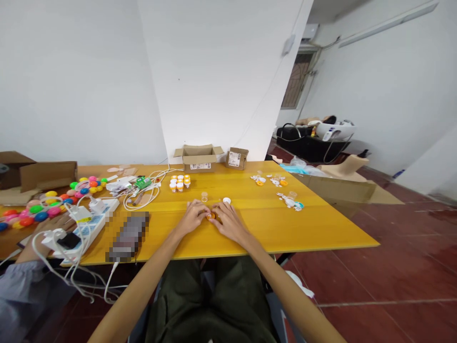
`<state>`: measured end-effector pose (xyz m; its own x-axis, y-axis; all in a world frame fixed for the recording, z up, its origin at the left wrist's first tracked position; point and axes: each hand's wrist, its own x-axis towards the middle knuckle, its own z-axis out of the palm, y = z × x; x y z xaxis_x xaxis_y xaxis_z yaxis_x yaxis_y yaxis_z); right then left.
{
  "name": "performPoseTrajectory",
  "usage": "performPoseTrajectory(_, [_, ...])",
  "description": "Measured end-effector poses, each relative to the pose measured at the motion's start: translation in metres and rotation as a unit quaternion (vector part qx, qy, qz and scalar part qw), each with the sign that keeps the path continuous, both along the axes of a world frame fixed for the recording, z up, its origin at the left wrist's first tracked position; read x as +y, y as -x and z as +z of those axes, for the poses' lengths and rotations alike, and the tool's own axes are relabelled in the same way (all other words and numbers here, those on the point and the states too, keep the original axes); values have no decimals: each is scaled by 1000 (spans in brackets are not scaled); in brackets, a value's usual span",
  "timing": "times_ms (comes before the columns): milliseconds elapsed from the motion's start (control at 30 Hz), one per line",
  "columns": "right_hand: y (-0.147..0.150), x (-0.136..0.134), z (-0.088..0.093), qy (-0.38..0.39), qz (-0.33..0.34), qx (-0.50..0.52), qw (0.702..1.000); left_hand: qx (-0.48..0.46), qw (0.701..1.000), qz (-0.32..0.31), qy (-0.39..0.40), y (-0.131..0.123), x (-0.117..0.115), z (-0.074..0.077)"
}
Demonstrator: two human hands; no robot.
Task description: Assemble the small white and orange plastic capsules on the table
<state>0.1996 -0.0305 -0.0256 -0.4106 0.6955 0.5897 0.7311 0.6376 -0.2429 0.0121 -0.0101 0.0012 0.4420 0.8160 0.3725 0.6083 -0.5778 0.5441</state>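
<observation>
My left hand [194, 215] and my right hand [226, 221] meet over the yellow table. Between them is a small round orange plastic part [211, 216], with the fingers of both hands closed on it. It is partly hidden by the fingertips, and its finer detail is too small to tell. A small clear plastic cup [204, 196] stands just beyond my left hand. Right behind my right hand lies a white round piece [226, 200].
Orange-and-white assembled pieces [179, 182] stand grouped at the back left. Loose parts [260, 180] and teal-and-white parts [293, 202] lie to the right. Left are a power strip [96, 221], cables and a phone [129, 236]. A co-worker's sleeve [26, 290] shows beside.
</observation>
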Motion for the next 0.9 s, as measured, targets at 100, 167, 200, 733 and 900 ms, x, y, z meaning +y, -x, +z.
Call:
performPoseTrajectory(100, [1,0,0,1,-3,-3,1000,5,1000,-3,0,-1,-1,1])
performPoseTrajectory(167, [1,1,-1,0,-4,-3,1000,8,1000,-6,-1,-1,-1,2])
performPoseTrajectory(200, [1,1,-1,-1,-5,-2,1000,9,1000,-6,-2,-1,-1,2])
performPoseTrajectory(733, [1,0,-1,-13,-12,0,1000,15,999,-18,-26,0,-2,1])
performPoseTrajectory(900, [2,0,-1,-15,-10,-3,1000,21,999,-18,-26,0,-3,3])
